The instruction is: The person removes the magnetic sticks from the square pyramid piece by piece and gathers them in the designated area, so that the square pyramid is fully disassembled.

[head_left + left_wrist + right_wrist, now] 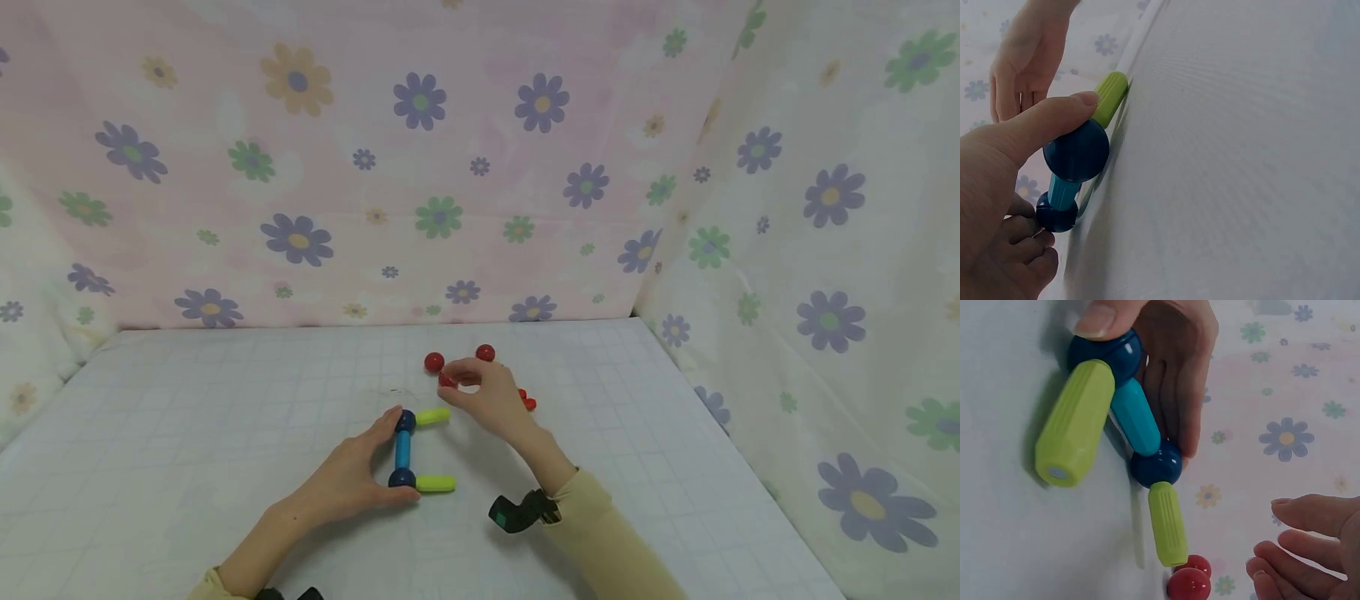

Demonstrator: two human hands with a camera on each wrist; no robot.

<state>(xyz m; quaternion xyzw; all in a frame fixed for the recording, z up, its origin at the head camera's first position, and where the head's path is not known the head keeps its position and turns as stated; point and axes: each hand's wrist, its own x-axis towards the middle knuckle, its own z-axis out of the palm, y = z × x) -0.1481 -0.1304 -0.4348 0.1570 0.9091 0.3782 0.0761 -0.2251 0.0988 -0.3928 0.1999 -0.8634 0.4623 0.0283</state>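
My left hand (345,479) holds a U-shaped magnetic stick-and-ball piece, its thumb at the near dark blue ball (402,479) and its fingers at the far dark blue ball (406,421). A blue stick (403,451) joins the balls. From each ball a yellow-green stick (436,483) points right. My right hand (491,400) hovers just by a red ball (447,380), thumb and fingers apart. The right wrist view shows two red balls (1189,585) outside the fingers of that hand (1310,550).
Another red ball (434,362) lies left of the right hand, and one more red ball (485,353) behind it. Small red pieces (530,404) show partly behind the right wrist. Flowered cloth (450,192) stands along the white table's (187,417) back and right side.
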